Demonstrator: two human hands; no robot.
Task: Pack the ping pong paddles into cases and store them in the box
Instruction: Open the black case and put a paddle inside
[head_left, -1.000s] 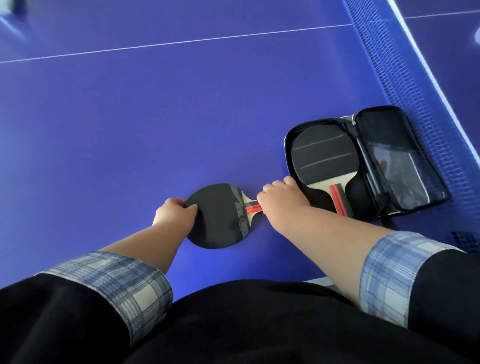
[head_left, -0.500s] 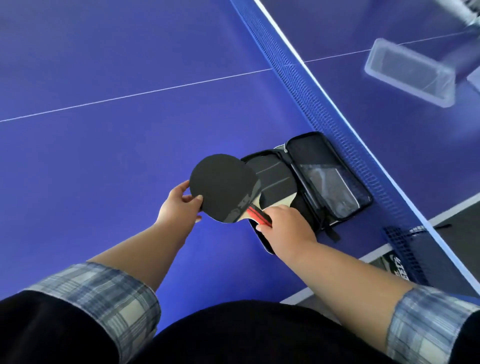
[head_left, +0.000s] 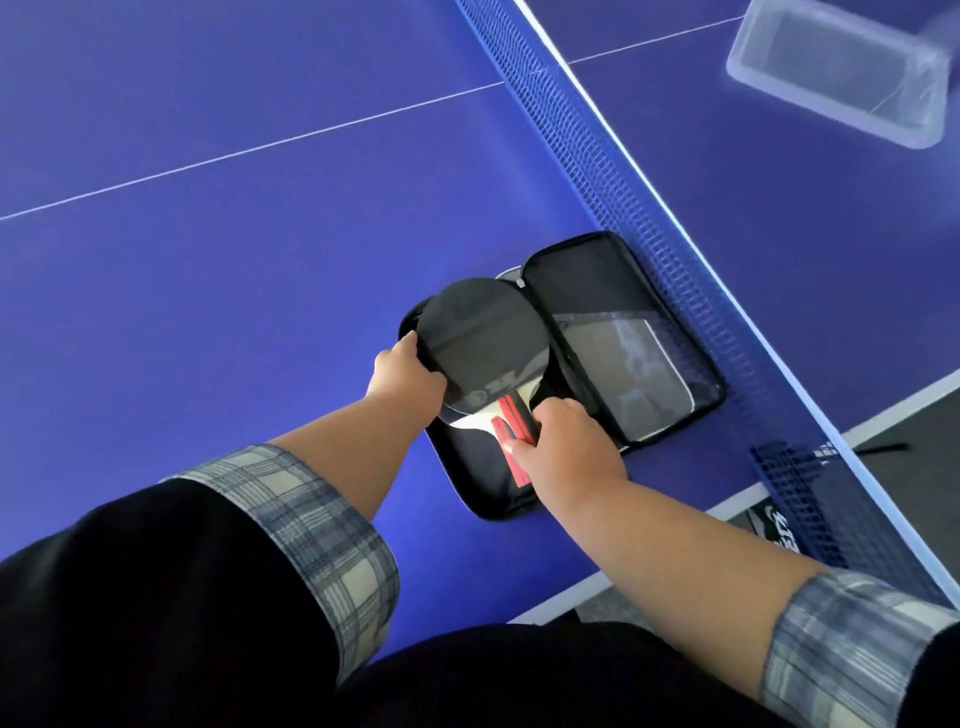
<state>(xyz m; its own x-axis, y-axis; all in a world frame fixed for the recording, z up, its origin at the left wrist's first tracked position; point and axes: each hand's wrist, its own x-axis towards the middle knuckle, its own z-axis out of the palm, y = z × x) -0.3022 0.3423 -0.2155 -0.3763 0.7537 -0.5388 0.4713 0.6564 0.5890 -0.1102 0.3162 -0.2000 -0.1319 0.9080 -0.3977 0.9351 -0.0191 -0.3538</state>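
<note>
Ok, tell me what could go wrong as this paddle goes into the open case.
1. The paddle lies askew over the other paddle in the case; their handles do not line up, so the zip could jam.
2. The left hand grips the head's edge at the case wall; pulling out may shift the stack.

Both forearms bare, reaching forward and converging. Left hand (head_left: 408, 371): knuckles up, fingers curled over the left edge of the paddle (head_left: 485, 338) blade. Right hand (head_left: 569, 449): back toward camera, thumb and fingers pinching the paddle's handle. The hands are near each other, not touching.
</note>
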